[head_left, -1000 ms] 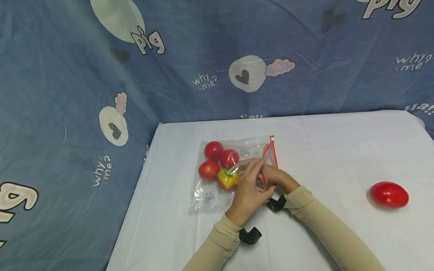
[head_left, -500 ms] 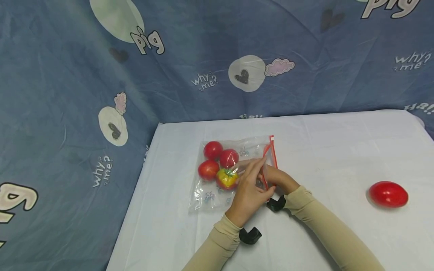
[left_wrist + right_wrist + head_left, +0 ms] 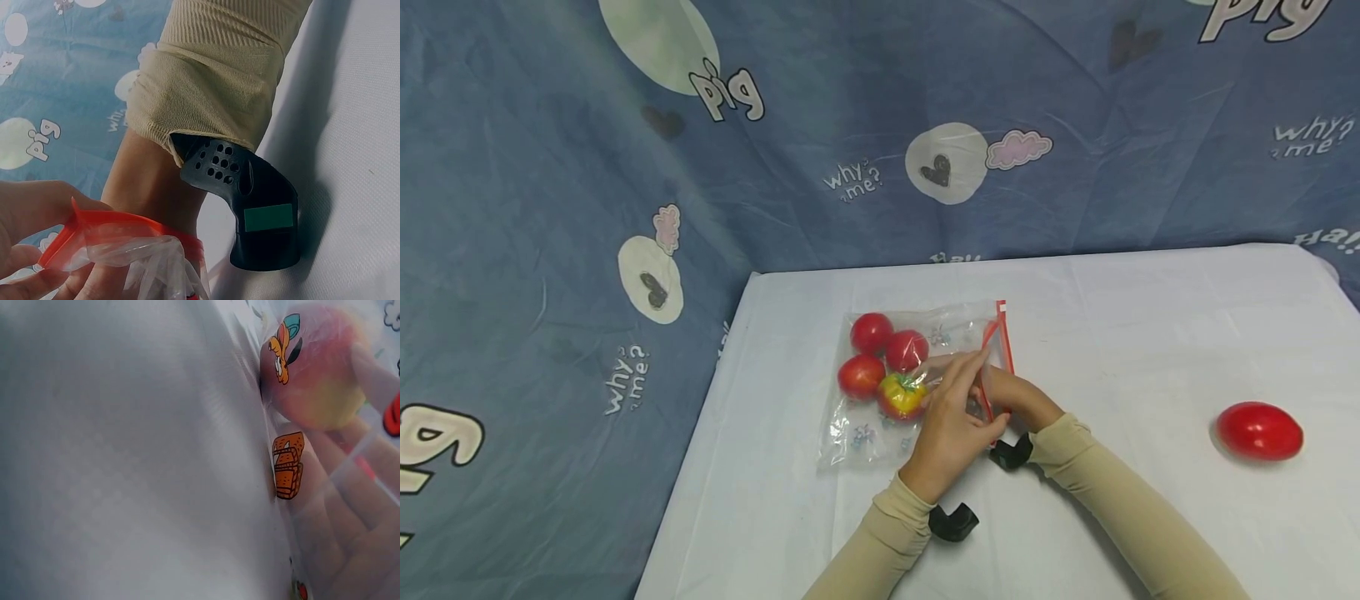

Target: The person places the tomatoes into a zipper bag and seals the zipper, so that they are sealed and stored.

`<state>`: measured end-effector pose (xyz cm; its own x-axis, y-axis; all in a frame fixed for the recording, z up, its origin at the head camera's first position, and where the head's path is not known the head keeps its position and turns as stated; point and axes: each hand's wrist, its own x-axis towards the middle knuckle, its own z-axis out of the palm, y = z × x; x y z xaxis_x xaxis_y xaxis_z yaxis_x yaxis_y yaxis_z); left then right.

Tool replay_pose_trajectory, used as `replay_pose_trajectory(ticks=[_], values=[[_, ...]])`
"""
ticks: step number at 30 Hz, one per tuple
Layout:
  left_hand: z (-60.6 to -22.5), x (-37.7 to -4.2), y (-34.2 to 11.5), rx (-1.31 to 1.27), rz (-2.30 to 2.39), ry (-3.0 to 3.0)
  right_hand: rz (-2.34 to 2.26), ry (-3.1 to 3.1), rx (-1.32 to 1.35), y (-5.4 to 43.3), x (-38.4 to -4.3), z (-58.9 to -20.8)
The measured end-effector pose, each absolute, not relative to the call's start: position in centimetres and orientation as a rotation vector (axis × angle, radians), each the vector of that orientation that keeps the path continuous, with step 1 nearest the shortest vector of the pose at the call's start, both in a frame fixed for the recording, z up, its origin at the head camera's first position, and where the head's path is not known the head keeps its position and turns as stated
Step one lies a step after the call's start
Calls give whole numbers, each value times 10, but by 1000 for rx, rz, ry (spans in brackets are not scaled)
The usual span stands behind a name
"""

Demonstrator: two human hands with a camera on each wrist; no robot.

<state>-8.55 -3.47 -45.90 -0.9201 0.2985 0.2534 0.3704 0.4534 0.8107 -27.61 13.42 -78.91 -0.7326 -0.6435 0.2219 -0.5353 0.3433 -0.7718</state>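
Table edge (image 3: pixel 880 271) beyond bag (image 3: pixel 962 329) (near).

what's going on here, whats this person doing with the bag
A person has their right hand inside a clear plastic bag lying on a white-covered table, gripping a red and yellow pepper in there. Their left hand is at the bag's red-edged opening, fingers spread. Three round red, tomato-like pieces are also in the bag, beside the pepper. A red oval piece lies outside, off to the right.
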Motion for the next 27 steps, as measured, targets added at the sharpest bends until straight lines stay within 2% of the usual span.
replay_pose_trajectory(ticks=[4, 8, 16, 20, 23, 27], values=[[-459, -86, -35, -600, -1480, -2620, -1294, 2465, -1039, 138, -304, -856], [-459, -86, -35, -598, -1475, -2624, -1304, 2466, -1048, 139, -315, -881], [-459, -86, -35, -595, -1488, -2619, -1253, 2468, -966, 133, -293, -828], [-460, -86, -35, -593, -1478, -2622, -1313, 2449, -1021, 137, -302, -854], [-460, -86, -36, -594, -1473, -2624, -1332, 2475, -1044, 139, -302, -858], [-461, -86, -36, -592, -1477, -2629, -1309, 2550, -1081, 135, -283, -817]])
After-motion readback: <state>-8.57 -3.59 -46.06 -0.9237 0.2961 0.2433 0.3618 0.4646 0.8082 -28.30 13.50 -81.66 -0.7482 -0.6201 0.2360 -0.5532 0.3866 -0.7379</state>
